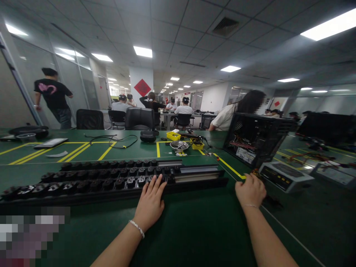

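Note:
My left hand [151, 202] lies over the near edge of a black rack [200, 185], its fingers stretched out and slightly apart. The rack has long rails lined with several round black parts [108, 183], and bare pale strips show at its right end. Farther right, my right hand [251, 190] is closed with its fingers curled down near the yellow tape line; whatever it may hold is hidden. Coloured wires [255, 172] show just behind its fingers. A grey power supply unit [283, 176] stands to the right of this hand.
An opened black computer case [251, 139] stands at the back right. Farther back are a metal bowl [179, 146], a yellow bin [172, 136], a black case [148, 136] and a loose black cable [125, 139]. A person [236, 109] sits behind the computer case; another person [52, 94] walks at left.

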A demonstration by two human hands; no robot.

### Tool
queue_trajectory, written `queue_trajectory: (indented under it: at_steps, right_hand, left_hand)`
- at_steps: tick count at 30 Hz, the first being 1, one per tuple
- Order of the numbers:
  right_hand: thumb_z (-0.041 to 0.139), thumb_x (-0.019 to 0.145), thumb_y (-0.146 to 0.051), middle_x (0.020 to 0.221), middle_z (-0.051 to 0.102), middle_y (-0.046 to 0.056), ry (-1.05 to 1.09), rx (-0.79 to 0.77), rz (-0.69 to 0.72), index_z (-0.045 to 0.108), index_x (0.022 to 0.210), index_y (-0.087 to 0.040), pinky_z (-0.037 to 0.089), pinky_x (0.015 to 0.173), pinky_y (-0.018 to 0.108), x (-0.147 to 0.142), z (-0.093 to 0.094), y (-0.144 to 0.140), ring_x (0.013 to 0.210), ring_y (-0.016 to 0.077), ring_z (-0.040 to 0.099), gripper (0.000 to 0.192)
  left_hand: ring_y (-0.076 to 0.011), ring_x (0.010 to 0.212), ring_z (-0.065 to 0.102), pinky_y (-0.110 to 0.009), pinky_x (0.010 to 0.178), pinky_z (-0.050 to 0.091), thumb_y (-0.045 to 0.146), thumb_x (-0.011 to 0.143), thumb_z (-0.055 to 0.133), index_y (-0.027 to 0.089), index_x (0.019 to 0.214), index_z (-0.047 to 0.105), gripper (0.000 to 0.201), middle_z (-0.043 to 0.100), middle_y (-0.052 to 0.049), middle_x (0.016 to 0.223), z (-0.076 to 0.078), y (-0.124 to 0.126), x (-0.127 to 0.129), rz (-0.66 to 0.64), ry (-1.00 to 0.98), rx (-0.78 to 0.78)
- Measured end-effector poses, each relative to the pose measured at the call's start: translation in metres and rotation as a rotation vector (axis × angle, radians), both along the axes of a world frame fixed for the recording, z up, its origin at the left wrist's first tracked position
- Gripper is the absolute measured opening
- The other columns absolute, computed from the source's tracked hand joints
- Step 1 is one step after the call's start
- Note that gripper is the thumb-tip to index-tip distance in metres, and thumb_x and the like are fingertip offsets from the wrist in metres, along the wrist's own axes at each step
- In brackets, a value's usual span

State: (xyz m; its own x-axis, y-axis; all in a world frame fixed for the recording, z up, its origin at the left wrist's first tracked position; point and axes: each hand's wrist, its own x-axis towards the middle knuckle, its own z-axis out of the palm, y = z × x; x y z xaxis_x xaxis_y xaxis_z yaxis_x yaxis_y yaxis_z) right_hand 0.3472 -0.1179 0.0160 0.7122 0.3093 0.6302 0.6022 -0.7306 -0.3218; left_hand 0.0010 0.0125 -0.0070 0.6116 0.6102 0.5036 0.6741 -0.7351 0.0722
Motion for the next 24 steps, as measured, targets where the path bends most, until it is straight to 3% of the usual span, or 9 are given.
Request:
queue_trajectory:
  at_steps: [5, 7, 10, 15, 24]
  right_hand:
    - [0.038, 0.081, -0.024, 0.125, 0.051, 0.011, -0.206, -0.039, 0.538, 0.054, 0.114, -0.015, 0.019, 0.105, 0.044, -0.090, 0.003, 0.060, 0.122, 0.0241, 0.035, 0.038]
    - [0.038, 0.082, -0.024, 0.121, 0.054, 0.010, -0.173, -0.001, 0.712, 0.055, 0.114, -0.015, 0.023, 0.104, 0.040, -0.127, 0.001, 0.081, 0.117, 0.0216, 0.041, 0.037]
    - [0.042, 0.082, -0.028, 0.114, 0.059, 0.008, -0.051, 0.038, 0.862, 0.056, 0.115, -0.017, 0.033, 0.096, 0.033, -0.170, -0.002, 0.103, 0.107, 0.0189, 0.049, 0.037]
    - [0.050, 0.080, -0.038, 0.104, 0.065, 0.003, 0.063, -0.022, 0.839, 0.062, 0.105, -0.024, 0.035, 0.089, 0.033, -0.197, -0.002, 0.113, 0.100, 0.0191, 0.053, 0.032]
    - [0.053, 0.075, -0.030, 0.099, 0.067, 0.003, 0.090, 0.005, 0.766, 0.064, 0.098, -0.022, 0.034, 0.089, 0.030, -0.193, -0.002, 0.113, 0.097, 0.0170, 0.055, 0.027]
  left_hand:
    - [-0.0228, 0.137, 0.014, -0.046, 0.108, 0.023, 0.016, 0.074, 0.046, 0.027, 0.131, 0.038, 0.059, 0.019, 0.001, 0.149, 0.000, -0.001, 0.001, 0.006, 0.000, -0.001]
    - [-0.0224, 0.137, 0.015, -0.046, 0.108, 0.023, 0.015, 0.073, 0.047, 0.028, 0.131, 0.039, 0.060, 0.020, 0.001, 0.149, 0.000, -0.001, 0.001, 0.012, -0.002, 0.007]
    - [-0.0222, 0.137, 0.016, -0.044, 0.108, 0.023, 0.015, 0.072, 0.049, 0.027, 0.131, 0.039, 0.061, 0.022, 0.000, 0.149, -0.001, -0.001, 0.002, 0.011, -0.008, 0.026]
    - [-0.0223, 0.136, 0.016, -0.044, 0.108, 0.022, 0.015, 0.072, 0.049, 0.026, 0.131, 0.038, 0.061, 0.024, -0.001, 0.148, -0.001, -0.001, 0.003, 0.015, -0.012, 0.017]
    - [-0.0215, 0.137, 0.013, -0.044, 0.109, 0.021, 0.014, 0.072, 0.048, 0.027, 0.132, 0.036, 0.062, 0.021, 0.001, 0.149, 0.000, -0.002, 0.002, 0.006, -0.011, -0.001]
